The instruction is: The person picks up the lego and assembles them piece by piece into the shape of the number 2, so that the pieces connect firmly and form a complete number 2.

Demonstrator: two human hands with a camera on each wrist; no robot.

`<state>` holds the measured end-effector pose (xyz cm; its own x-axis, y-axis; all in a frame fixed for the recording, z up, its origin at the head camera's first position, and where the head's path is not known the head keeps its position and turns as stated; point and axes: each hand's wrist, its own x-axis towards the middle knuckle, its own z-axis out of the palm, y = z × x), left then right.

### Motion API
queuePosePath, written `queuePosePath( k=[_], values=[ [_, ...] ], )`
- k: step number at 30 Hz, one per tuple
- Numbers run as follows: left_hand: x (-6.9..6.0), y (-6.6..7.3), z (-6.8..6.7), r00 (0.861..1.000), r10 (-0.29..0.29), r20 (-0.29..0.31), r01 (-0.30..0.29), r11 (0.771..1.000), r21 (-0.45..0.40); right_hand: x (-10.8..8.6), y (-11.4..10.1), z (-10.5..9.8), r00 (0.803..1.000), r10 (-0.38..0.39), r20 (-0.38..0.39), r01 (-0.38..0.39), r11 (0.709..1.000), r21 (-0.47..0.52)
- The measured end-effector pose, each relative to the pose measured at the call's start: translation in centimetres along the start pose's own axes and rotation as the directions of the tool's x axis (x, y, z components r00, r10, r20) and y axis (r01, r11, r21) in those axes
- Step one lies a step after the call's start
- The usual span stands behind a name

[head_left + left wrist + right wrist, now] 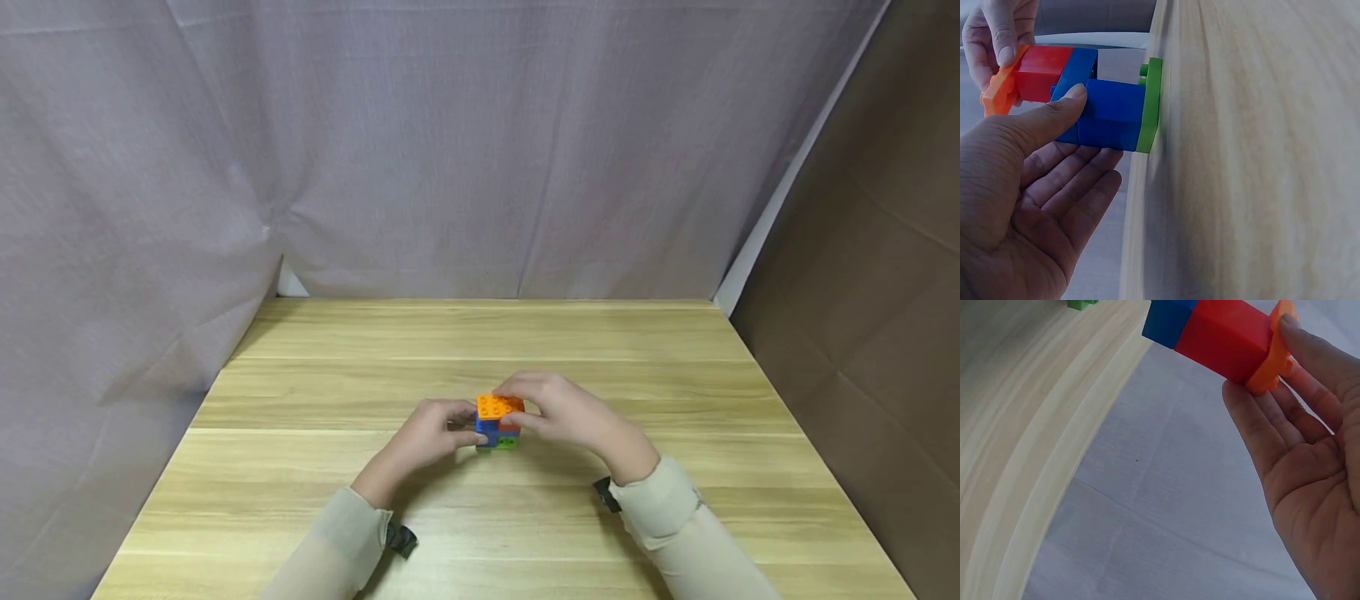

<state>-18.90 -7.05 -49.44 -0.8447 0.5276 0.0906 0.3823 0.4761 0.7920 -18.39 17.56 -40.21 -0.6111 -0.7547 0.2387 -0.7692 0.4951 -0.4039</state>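
A small stack of toy building bricks stands on the table. At its bottom is a flat green plate (1152, 106) with studs showing. Above that come blue bricks (1111, 109), then a red brick (1046, 70), and a studded orange plate (492, 407) on top. My left hand (425, 435) pinches the blue part, its thumb on the near face and its fingers behind. From the right, my right hand (568, 414) holds the orange plate at the top between thumb and fingers. Part of the stack's right side is hidden by that hand in the head view.
The wooden table (315, 500) reaches back to a grey curtain (420, 167). A brown cloth panel (862, 333) hangs along the right side. Dark straps (401, 540) show at both wrists.
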Motion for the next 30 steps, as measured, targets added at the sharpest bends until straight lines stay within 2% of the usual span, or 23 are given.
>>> queuePosePath(
  k=[7, 13, 23, 30],
  values=[
    [0.05, 0.03, -0.06, 1.000, 0.001, -0.003, -0.001, 1.000, -0.002, -0.05, -0.16, 0.08, 0.998, 0.066, 0.003, -0.066, 0.998, -0.020],
    [0.07, 0.04, -0.06, 1.000, 0.006, -0.007, -0.006, 1.000, 0.006, -0.13, -0.16, 0.09, 0.996, 0.088, 0.006, -0.087, 0.996, -0.021],
    [0.04, 0.11, -0.06, 1.000, 0.013, -0.009, -0.013, 1.000, 0.000, -0.13, 0.17, 0.17, 0.992, 0.125, 0.017, -0.126, 0.991, 0.050],
    [-0.09, 0.16, -0.06, 1.000, 0.002, -0.005, -0.002, 1.000, -0.005, -0.29, 0.63, 0.55, 0.992, 0.124, 0.005, -0.124, 0.986, 0.109]
  ],
)
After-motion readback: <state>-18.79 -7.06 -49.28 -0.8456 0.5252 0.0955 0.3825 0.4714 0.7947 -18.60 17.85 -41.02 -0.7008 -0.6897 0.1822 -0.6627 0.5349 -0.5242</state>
